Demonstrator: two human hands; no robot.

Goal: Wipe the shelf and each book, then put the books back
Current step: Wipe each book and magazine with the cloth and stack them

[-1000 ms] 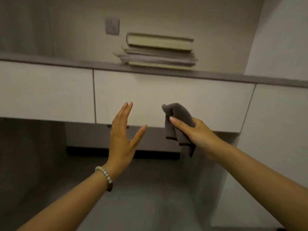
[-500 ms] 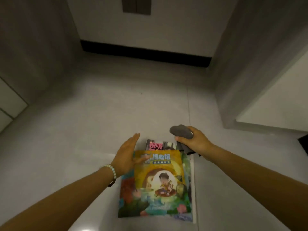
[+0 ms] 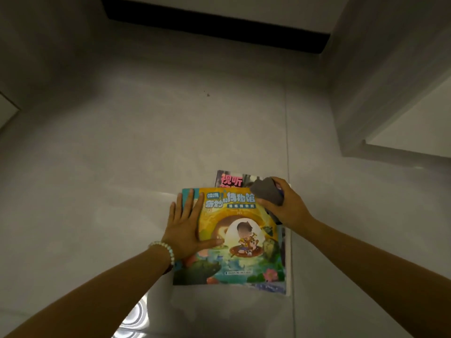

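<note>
While the left hand [image 3: 186,225] lies flat on the left part of a children's picture book [image 3: 244,264], fingers straight and spread and grasping nothing, the right hand [image 3: 289,209] has its fingers curled tightly round a bunched grey cloth [image 3: 267,191]. That cloth sits at the book's far right corner, just beyond the right thumb; whether it actually touches the cover cannot be told. The book lies face up on the pale tiled floor [image 3: 122,147], spanning the gap between the two hands, its yellow and green cover showing a cartoon child in a small boat. The left thumb points across the cover towards that figure, and the outer fingers of the same hand reach past the book's left edge over bare tile. A bead bracelet [image 3: 166,250] circles the left wrist.

Beyond the fingertips of both hands, a magazine [image 3: 229,179] with large pink characters pokes out from under the picture book, its right end hidden by the cloth. A thin white edge shows under the book below the right wrist.

A grout line [image 3: 288,132] runs away from the right hand towards a black baseboard [image 3: 214,23]. Out past the right forearm stands a white cabinet panel [image 3: 415,118].
</note>
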